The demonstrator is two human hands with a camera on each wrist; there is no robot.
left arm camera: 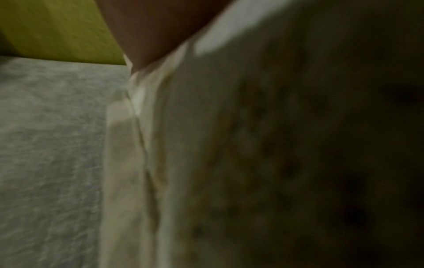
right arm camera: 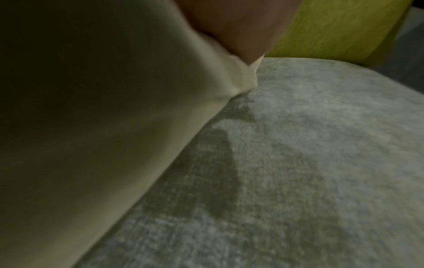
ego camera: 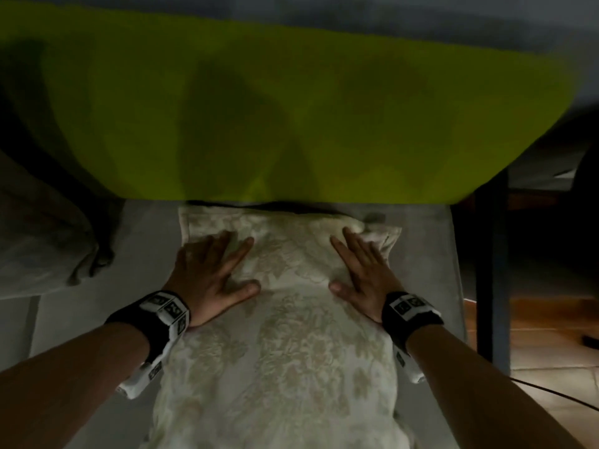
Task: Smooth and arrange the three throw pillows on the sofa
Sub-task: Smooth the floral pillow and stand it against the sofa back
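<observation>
A cream throw pillow [ego camera: 291,345] with a faint floral pattern lies flat on the grey sofa seat [ego camera: 97,319], its far edge against the yellow-green backrest [ego camera: 291,108]. My left hand [ego camera: 214,270] presses flat on its upper left part, fingers spread. On the upper right part my right hand [ego camera: 359,270] presses flat the same way. The left wrist view shows the pillow's [left arm camera: 229,145] seamed left edge beside the seat. In the right wrist view the pillow's [right arm camera: 103,127] right corner is creased under my hand. A second pale pillow [ego camera: 42,247] lies at the left.
The sofa seat [right arm camera: 298,163] ends at its right edge, where a dark frame post [ego camera: 486,270] stands. Beyond it is a tiled floor [ego camera: 544,367] with a thin dark cable across it. The room is dim.
</observation>
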